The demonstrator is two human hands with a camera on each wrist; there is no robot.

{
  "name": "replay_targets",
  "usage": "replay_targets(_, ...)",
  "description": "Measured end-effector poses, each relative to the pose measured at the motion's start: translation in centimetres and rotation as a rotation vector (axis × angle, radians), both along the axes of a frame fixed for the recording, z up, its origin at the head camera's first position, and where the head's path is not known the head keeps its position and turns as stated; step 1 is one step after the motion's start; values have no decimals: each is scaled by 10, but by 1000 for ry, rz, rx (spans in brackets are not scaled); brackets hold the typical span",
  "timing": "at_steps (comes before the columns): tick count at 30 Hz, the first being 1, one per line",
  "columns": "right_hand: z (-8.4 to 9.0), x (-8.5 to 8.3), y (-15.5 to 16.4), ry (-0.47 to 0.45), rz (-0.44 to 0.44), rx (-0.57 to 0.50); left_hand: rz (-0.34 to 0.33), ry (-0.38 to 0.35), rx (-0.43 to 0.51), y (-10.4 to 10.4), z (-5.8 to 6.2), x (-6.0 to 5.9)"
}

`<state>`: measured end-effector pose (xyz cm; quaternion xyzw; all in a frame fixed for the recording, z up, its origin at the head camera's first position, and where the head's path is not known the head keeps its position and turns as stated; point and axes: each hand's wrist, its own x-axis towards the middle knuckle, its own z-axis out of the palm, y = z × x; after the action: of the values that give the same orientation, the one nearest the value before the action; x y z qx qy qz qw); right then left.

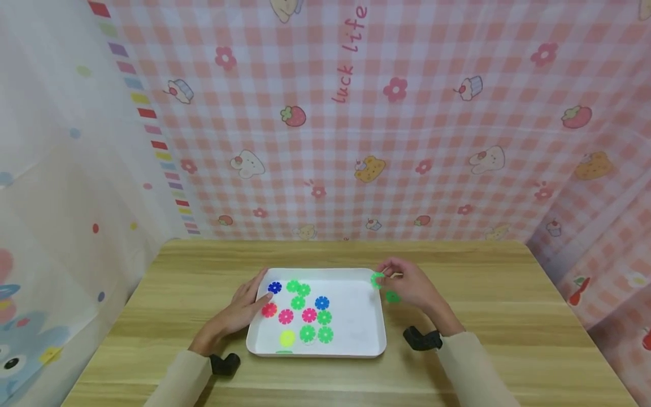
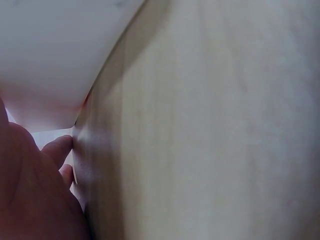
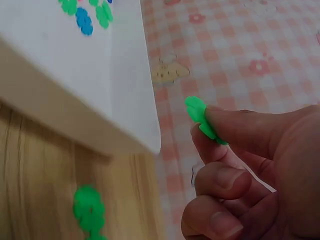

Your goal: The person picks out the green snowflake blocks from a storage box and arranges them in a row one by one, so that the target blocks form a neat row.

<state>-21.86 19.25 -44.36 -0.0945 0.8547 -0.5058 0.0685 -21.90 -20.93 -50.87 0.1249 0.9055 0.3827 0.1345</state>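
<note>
A shallow white tray [image 1: 356, 316] lies on the table with several notched snowflake discs in it. My left hand [image 1: 243, 310] holds its left edge, thumb over the rim and fingers along the outside. In the left wrist view, those fingers [image 2: 59, 149] are at the tray's lower edge. Above the tray's far right corner, my right hand [image 1: 413, 285] pinches a green snowflake disc [image 1: 377, 280] between thumb and index finger, as the right wrist view confirms. Another green disc [image 1: 392, 297] lies on the table beside the tray, below the right hand.
Inside the tray, a dark blue disc [image 1: 274, 288], a blue disc [image 1: 322, 303], a yellow disc [image 1: 287, 338] and several pink and green ones lie mostly to the left. The wooden table [image 1: 483, 282] ends at a pink checked curtain [image 1: 346, 169].
</note>
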Motion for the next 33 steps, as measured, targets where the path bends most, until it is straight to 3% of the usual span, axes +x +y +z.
replay_targets(7,-18,7,40,-16,-108,-40,11,-19,-3,0,-3,1)
replay_targets(14,-32,11,66,-21,-169,-4,15,-14,-5,0,-1,1)
replay_targets(24,-49,15,84,-19,-214,117,25,-30,4,-1,-1,3)
replay_targets(33,-62,12,86,-47,-264,97,26,-38,11,-2,-1,4)
